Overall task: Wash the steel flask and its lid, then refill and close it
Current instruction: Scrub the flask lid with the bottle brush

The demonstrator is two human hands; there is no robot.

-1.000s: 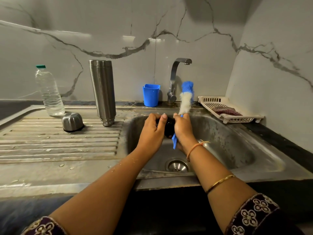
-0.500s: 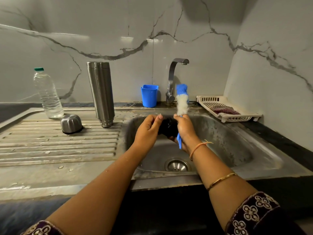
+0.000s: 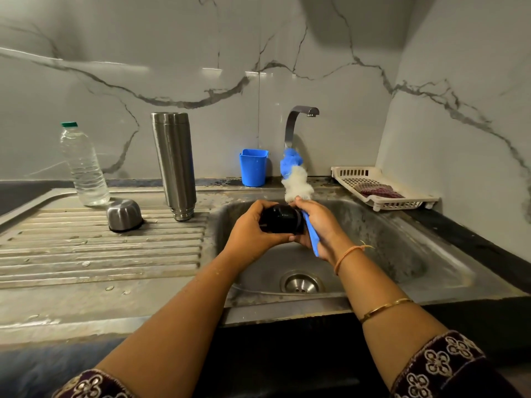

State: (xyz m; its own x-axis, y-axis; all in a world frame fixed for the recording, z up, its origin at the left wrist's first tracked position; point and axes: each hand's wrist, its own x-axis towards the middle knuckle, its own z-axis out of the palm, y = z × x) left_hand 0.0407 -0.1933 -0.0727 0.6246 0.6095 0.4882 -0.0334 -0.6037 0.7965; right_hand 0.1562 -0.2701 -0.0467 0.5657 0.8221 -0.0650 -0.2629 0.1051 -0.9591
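1. The black round plastic lid (image 3: 283,219) is hanging in the air over the basin of the steel sink (image 3: 402,248), held between the two hands.
2. The left hand (image 3: 250,234) is closing its grip round the lid from the left side. The right hand (image 3: 319,225) is curling its grip round the blue handle of the bottle brush with the white and blue fluffy head (image 3: 296,182), and its lower fingers are seeming to support the lid from beneath.
3. Compared with a moment ago, the lid is showing more of its dark body, because the left fingers are covering it less. The brush head is now standing a little more to the left and is looking blurred. I judge that the lid is being turned for scrubbing another side, so its washing is not finished.
4. The lid is touching the right grip just beside the brush handle, while the bristles are pointing up above it, not on it.
5. The tall steel flask (image 3: 173,165) is standing mouth down on the ridged steel surface (image 3: 86,254), well apart from both hands. A small steel cup cap (image 3: 124,215) is lying upside down near it. Refilling and closing are still waiting, I think.
6. A clear plastic water bottle (image 3: 83,165), a blue plastic cup (image 3: 253,168), the tap (image 3: 296,122) and a white basket (image 3: 382,201) are standing further behind.
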